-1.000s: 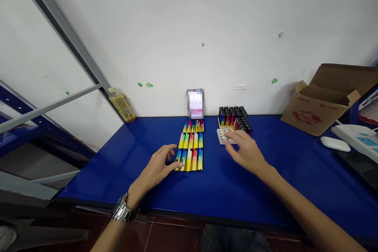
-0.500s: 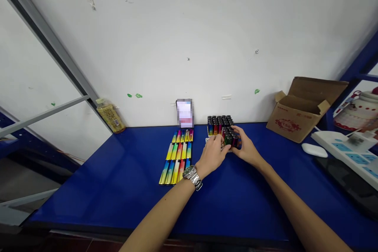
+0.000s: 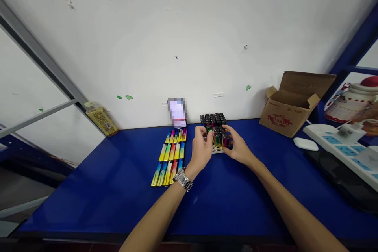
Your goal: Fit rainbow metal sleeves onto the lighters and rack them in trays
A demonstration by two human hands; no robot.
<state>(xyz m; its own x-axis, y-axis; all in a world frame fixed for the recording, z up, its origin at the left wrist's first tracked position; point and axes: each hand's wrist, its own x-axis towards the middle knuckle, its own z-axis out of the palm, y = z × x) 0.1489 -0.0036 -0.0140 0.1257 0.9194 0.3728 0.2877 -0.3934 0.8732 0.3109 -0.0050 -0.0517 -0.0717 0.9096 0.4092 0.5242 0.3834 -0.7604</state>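
Observation:
Colourful lighters [image 3: 217, 140] with black tops stand upright in a pale tray [image 3: 219, 151] near the wall. My left hand [image 3: 202, 145], a metal watch on its wrist, is at the tray's left side, thumb and fingers closed around a greenish lighter [image 3: 209, 128] that they partly hide. At the tray's right side, my right hand [image 3: 239, 147] curves its fingers and thumb around the outer lighters and the tray edge. To the left, more lighters [image 3: 167, 151] with shiny gradient colours lie flat in three rows on the blue table [image 3: 118, 189].
A phone [image 3: 177, 113] leans on the wall behind the flat rows. A yellow-labelled bottle [image 3: 102, 119] tilts at the left. On the right are an open cardboard box [image 3: 279, 114], a white case [image 3: 306, 144], a power strip [image 3: 339, 143] and a black flat object [image 3: 333, 175].
My left hand has drawn back slightly left from the front lighters, its thumb and fingers now more upright. My right hand stays at the tray. The whole view has shifted a little.

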